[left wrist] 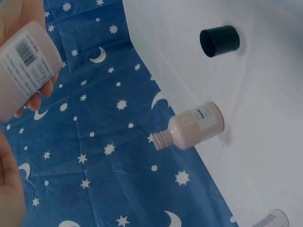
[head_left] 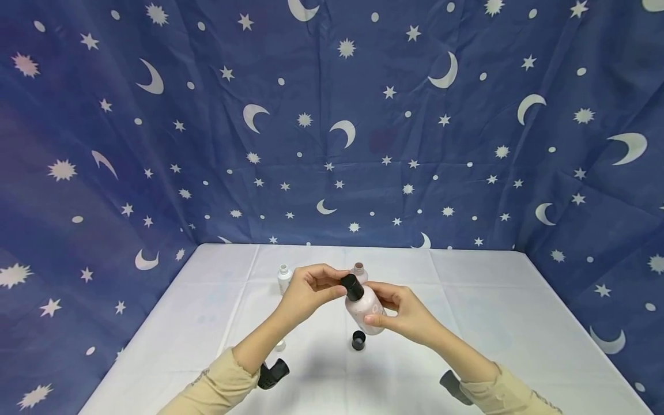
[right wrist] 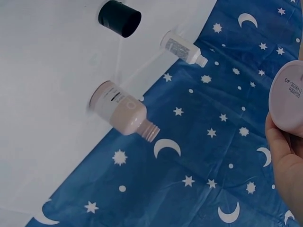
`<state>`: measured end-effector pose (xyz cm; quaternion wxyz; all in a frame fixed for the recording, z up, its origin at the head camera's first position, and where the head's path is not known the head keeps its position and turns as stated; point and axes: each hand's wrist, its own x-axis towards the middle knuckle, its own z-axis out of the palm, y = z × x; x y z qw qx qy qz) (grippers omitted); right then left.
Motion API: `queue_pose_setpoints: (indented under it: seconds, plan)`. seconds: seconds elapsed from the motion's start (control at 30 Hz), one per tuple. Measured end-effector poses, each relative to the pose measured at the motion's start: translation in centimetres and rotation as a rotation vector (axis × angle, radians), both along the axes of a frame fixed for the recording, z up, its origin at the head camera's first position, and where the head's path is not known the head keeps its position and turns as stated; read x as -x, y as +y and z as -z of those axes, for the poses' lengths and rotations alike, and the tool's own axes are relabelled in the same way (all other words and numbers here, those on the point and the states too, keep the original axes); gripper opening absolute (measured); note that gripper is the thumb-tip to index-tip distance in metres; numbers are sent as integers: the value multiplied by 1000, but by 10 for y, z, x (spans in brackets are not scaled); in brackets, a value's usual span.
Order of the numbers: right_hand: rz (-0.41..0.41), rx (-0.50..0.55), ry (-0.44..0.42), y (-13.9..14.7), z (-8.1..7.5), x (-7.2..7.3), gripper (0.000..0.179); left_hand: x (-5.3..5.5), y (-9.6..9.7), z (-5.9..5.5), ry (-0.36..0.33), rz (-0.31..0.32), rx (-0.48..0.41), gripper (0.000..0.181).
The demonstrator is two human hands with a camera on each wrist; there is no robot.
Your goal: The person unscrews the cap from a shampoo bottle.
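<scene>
A pale pink bottle (head_left: 363, 311) is held tilted above the table, its black cap (head_left: 352, 287) pointing up and to the left. My right hand (head_left: 410, 317) grips the bottle's body, thumb on the front and fingers behind. At the cap, my left hand (head_left: 306, 293) pinches it between thumb and fingers. The left wrist view shows the bottle's barcode label (left wrist: 27, 56), and the right wrist view its printed base (right wrist: 289, 97). Below it on the table, a loose black cap (head_left: 358, 340) lies with its hollow side showing.
An uncapped pink bottle (right wrist: 120, 109) stands behind the held one, partly hidden in the head view. A small uncapped white bottle (head_left: 283, 279) stands to its left. Near my left forearm lies a small white cap (head_left: 280, 346). Star-patterned blue cloth (head_left: 332, 150) surrounds the white table (head_left: 482, 323).
</scene>
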<state>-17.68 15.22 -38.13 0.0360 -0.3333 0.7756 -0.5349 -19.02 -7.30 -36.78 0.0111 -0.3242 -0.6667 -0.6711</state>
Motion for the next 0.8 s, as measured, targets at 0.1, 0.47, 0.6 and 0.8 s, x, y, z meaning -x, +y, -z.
queue_pose_setpoints:
  seconds: [0.1,0.47,0.6,0.8]
  plan:
    - [7,2,0,-2,-1,0,52,0,4,1,15,-53,-43,52]
    - [15,24,-5,-3,-5,0,53,0,10,-1,57,-81,-81,52]
    - [18,30,1,-2,-6,0,53,-1,12,-2,96,-89,-56,63]
    - [2,36,13,-1,-6,0,51,0,7,-4,192,23,48,76]
